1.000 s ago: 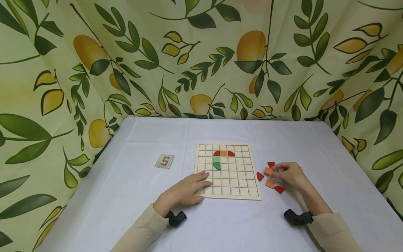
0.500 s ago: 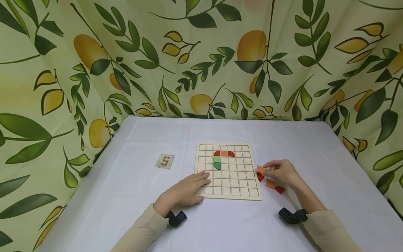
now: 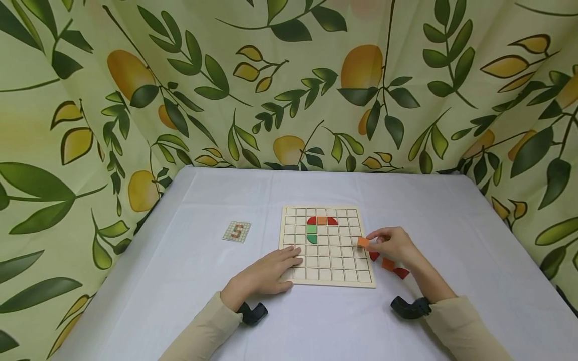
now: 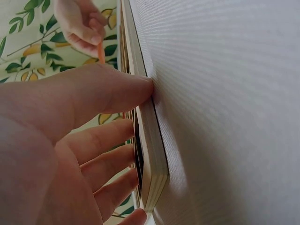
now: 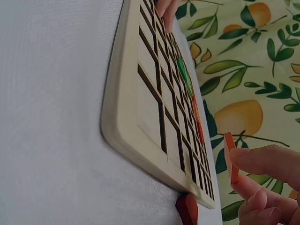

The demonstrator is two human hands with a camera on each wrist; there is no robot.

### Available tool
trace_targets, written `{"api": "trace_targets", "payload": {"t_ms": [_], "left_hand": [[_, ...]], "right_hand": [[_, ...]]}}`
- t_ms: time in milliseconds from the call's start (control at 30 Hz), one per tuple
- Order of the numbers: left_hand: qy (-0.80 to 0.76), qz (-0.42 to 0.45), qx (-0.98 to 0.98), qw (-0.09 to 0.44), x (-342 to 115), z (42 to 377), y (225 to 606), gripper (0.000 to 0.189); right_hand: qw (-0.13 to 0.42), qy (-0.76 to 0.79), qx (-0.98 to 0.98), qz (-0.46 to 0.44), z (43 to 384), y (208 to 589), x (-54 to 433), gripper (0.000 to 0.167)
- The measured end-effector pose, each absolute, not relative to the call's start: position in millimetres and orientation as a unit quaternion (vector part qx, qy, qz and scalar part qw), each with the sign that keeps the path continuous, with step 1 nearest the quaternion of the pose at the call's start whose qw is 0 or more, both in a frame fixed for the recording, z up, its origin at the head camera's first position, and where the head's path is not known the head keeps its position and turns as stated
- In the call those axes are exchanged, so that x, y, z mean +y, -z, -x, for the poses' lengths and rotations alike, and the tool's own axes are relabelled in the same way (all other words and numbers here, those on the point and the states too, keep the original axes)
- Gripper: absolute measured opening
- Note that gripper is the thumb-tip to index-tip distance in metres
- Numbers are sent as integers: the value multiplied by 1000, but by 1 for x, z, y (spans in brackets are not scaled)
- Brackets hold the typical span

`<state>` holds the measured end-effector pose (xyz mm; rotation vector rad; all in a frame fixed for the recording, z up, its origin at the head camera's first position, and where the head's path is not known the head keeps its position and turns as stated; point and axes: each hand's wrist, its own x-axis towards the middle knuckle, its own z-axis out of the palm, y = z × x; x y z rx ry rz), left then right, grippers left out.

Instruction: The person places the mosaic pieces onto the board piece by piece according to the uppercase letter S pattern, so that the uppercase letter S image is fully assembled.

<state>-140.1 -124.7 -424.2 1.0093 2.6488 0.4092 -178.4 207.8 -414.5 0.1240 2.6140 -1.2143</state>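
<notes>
My right hand [image 3: 396,245] pinches an orange square tile [image 3: 363,241] between thumb and fingers, over the right edge of the wooden grid board [image 3: 331,260]. In the right wrist view this tile [image 5: 231,158] stands on edge, above the board's surface. My left hand [image 3: 271,271] lies with its fingers spread on the board's front left part; in the left wrist view its thumb [image 4: 126,88] touches the board's side. Set in the grid are a red quarter-round tile [image 3: 311,220], an orange square [image 3: 321,220], another red quarter-round [image 3: 331,220], a light green square [image 3: 311,229] and a dark green quarter-round [image 3: 312,239].
Right of the board lie a red tile [image 3: 374,256], an orange square [image 3: 388,264] and a red quarter-round [image 3: 401,273], partly under the right hand. A small pattern card [image 3: 237,231] with an S-like figure lies to the left. A leaf-printed curtain [image 3: 289,100] hangs behind the white-covered table [image 3: 203,195].
The right hand has carried the orange square tile left, from among the loose tiles to over the board's right edge. The left hand has stayed in place.
</notes>
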Motion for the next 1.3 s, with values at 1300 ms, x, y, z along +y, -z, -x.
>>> {"api": "trace_targets", "payload": {"t_ms": [1300], "left_hand": [[-134, -357, 915, 129, -125, 141, 427, 53]], "right_hand": [[120, 485, 866, 8, 193, 430, 164, 35]]}}
